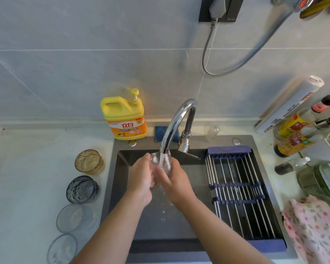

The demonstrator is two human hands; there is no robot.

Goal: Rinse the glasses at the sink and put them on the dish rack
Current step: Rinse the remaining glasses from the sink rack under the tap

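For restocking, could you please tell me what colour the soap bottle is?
Soap bottle: yellow; head view.

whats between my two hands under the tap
A clear glass: the left hand and right hand hold it from either side under the faucet's running water, over the sink. The head view shows it.

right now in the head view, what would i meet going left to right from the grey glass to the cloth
grey glass, left hand, clear glass, right hand, dish rack, floral cloth
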